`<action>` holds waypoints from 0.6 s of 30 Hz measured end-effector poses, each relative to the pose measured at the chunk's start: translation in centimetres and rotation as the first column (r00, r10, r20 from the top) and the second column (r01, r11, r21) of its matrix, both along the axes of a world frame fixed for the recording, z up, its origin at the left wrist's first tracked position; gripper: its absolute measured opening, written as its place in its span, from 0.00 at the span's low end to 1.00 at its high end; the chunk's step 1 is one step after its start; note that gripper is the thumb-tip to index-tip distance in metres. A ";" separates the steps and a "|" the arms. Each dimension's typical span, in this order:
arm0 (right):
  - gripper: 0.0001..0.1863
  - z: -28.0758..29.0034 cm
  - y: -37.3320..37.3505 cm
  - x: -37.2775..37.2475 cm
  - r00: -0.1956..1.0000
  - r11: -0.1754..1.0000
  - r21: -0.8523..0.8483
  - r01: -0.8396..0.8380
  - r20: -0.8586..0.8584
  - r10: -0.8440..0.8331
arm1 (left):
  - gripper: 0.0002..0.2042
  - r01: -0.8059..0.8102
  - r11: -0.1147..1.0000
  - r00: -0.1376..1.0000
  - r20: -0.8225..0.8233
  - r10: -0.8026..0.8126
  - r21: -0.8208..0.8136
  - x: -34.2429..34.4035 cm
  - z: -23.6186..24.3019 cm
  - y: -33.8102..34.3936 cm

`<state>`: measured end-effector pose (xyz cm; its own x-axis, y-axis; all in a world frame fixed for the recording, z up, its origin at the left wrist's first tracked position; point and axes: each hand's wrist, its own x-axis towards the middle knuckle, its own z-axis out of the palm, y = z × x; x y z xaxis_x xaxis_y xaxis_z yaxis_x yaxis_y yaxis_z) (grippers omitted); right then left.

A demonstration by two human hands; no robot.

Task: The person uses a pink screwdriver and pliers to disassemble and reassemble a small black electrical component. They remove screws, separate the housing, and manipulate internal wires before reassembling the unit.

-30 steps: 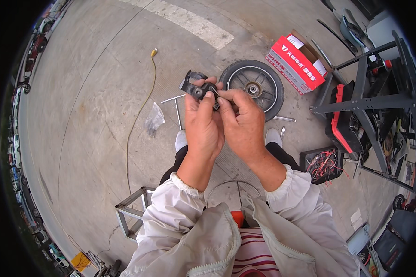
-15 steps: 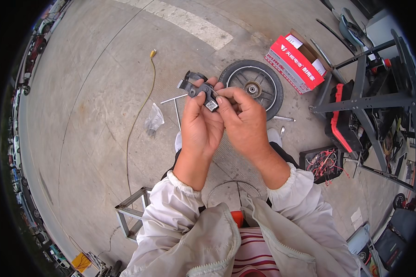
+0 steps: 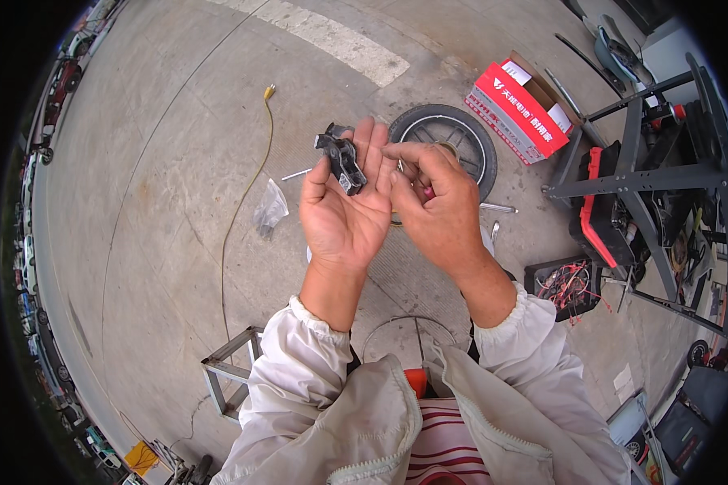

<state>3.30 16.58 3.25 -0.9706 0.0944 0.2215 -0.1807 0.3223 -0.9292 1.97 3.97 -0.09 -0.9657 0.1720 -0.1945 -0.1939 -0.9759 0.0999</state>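
Observation:
On the upturned palm and fingers of my left hand (image 3: 349, 206) lies a black bracket-like part (image 3: 342, 162) with a small pale square label. The thumb rests along its edge and the other fingers are stretched out. Close beside it, my right hand (image 3: 443, 202) is closed, its thumb and forefinger pinched next to the left fingers. A bit of bright metal shows at the right fingertips, with a spot of pink below; what the hand holds is mostly hidden. Behind the hands a black spoked wheel (image 3: 487, 149) with a tyre lies flat on the floor, partly covered by my right hand.
A red and white cardboard box (image 3: 516, 113) stands beyond the wheel. Rightward are a dark metal rack (image 3: 647, 184) and a bin of tangled wires (image 3: 569, 289). To the left lie a clear plastic bag (image 3: 271, 210), a yellow cord (image 3: 255, 182) and a metal frame (image 3: 230, 372).
My left hand has opened out flat beneath the black part, which has turned. My right hand has drawn slightly away from the part, still pinched.

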 end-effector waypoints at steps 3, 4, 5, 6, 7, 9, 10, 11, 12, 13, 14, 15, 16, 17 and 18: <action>0.09 0.0 0.1 0.0 1.000 1.000 -0.012 -0.006 -0.023 0.006 | 0.20 0.009 0.998 1.000 -0.005 -0.008 0.060 0.0 0.2 -0.2; 0.09 0.0 0.1 0.1 1.000 0.999 -0.037 -0.005 -0.025 0.004 | 0.21 0.013 0.997 1.000 -0.006 -0.013 0.079 -0.1 0.2 -0.3; 0.09 0.0 0.1 0.1 1.000 0.998 -0.062 -0.003 -0.027 0.001 | 0.21 0.038 0.994 0.999 -0.039 -0.034 0.103 -0.1 0.1 -0.4; 0.09 -0.1 0.0 0.1 1.000 0.996 -0.087 -0.002 -0.030 0.000 | 0.21 0.063 0.990 0.996 -0.073 -0.054 0.126 0.0 -0.2 -0.6; 0.09 -0.1 0.0 0.1 0.999 0.995 -0.099 -0.003 -0.037 -0.001 | 0.22 0.088 0.985 0.992 -0.107 -0.073 0.147 0.0 -0.4 -0.7; 0.08 -0.2 0.0 0.2 0.999 0.992 -0.124 -0.004 -0.050 -0.003 | 0.22 0.096 0.984 0.989 -0.129 -0.076 0.151 0.1 -0.4 -0.7; 0.08 -0.2 0.1 0.2 0.998 0.992 -0.129 -0.008 -0.059 0.000 | 0.22 0.100 0.983 0.987 -0.140 -0.079 0.153 0.1 -0.4 -0.7; 0.08 -0.1 0.1 0.3 0.998 0.991 -0.134 -0.012 -0.068 0.003 | 0.22 0.107 0.982 0.984 -0.157 -0.083 0.153 0.2 -0.4 -0.7; 0.08 -0.2 0.2 0.3 0.997 0.990 -0.138 -0.015 -0.078 0.004 | 0.23 0.115 0.981 0.981 -0.175 -0.088 0.154 0.1 -0.4 -0.8; 0.08 -0.2 0.2 0.3 0.997 0.990 -0.141 -0.015 -0.083 0.004 | 0.23 0.124 0.980 0.977 -0.193 -0.093 0.156 0.1 -0.5 -0.8; 0.08 -0.4 0.3 0.3 0.996 0.989 -0.144 -0.016 -0.089 0.003 | 0.23 0.132 0.977 0.975 -0.202 -0.097 0.167 0.1 -0.5 -0.8; 0.08 -0.5 0.3 0.3 0.995 0.989 -0.149 -0.017 -0.096 0.003 | 0.23 0.140 0.974 0.972 -0.211 -0.101 0.176 0.1 -0.6 -0.8; 0.08 -0.5 0.3 0.3 0.995 0.987 -0.157 -0.019 -0.102 0.003 | 0.23 0.147 0.972 0.970 -0.220 -0.105 0.185 0.1 -0.6 -0.8; 0.08 -0.6 0.3 0.3 0.994 0.986 -0.166 -0.021 -0.108 0.003 | 0.23 0.152 0.971 0.968 -0.228 -0.108 0.187 0.1 -0.5 -0.8; 0.08 -0.6 0.3 0.3 0.993 0.985 -0.173 -0.022 -0.115 0.002 | 0.24 0.158 0.969 0.965 -0.236 -0.111 0.190 0.1 -0.5 -0.8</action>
